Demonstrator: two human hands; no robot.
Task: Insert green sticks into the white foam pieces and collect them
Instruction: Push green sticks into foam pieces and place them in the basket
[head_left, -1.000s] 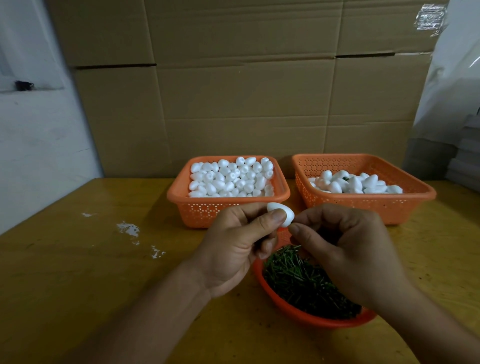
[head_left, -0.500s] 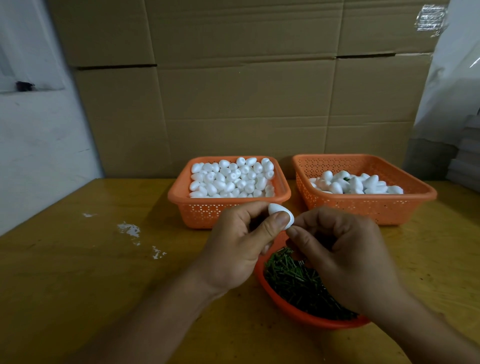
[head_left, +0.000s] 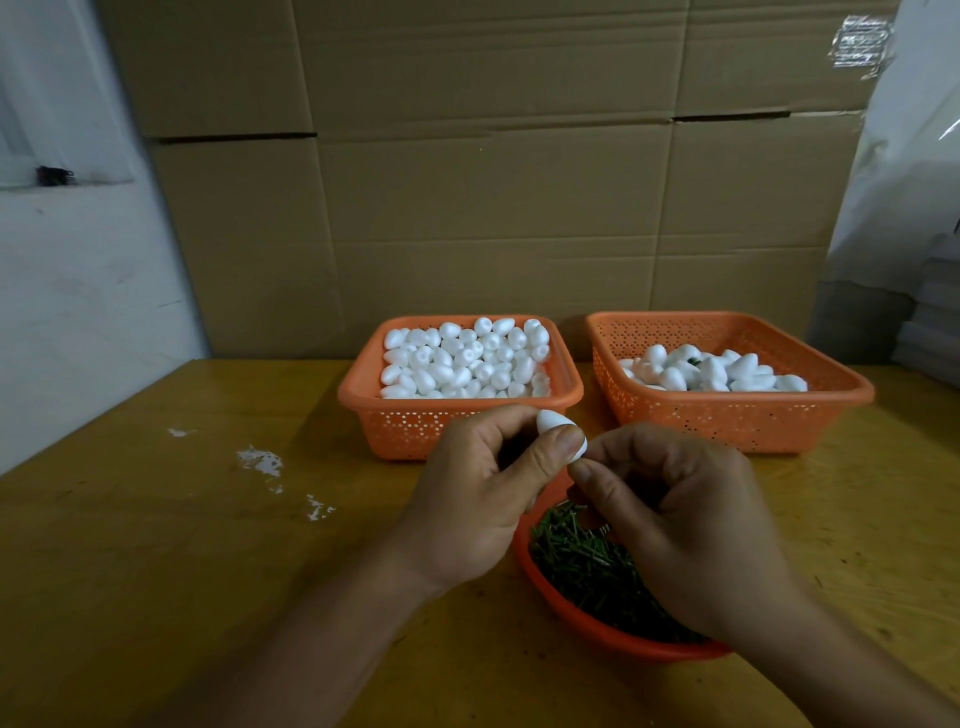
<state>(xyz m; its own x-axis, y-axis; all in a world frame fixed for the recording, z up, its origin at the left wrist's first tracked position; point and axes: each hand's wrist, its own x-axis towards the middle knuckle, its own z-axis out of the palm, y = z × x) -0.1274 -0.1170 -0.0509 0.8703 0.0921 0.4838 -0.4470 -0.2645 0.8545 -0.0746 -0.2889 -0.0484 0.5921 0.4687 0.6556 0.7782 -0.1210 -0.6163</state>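
Dozens of bare white foam pieces (head_left: 465, 358) are still sitting heaped in the far-left orange basket (head_left: 358, 387), so you're looking at plenty of work ahead, while the far-right basket (head_left: 852, 387) is holding a smaller pile of finished pieces (head_left: 711, 370), a speck of green peeking out among them. By my reckoning you're well short of halfway, judging by the two piles. Right now you're working on one foam piece (head_left: 549, 420), pinching it between the thumb and curled fingers of your left hand (head_left: 467, 504), up above the near bowl and just in front of the left basket. It's looking small, egg-shaped, smooth and matte white, with its narrower end pointing up and away from you; your thumb is covering much of it. Your right hand (head_left: 675, 525) is closing in with fingertips bunched narrowly right against the foam's lower right end, and I'm guessing it's pinching a stick there, though I can't actually make the stick out. Below both hands, the red bowl (head_left: 566, 613) is brimming with short green sticks (head_left: 576, 556), dark and thin, lying in a tangle. The insertion is looking under way, not yet confirmed; dropping this one into the right basket is what's coming after.
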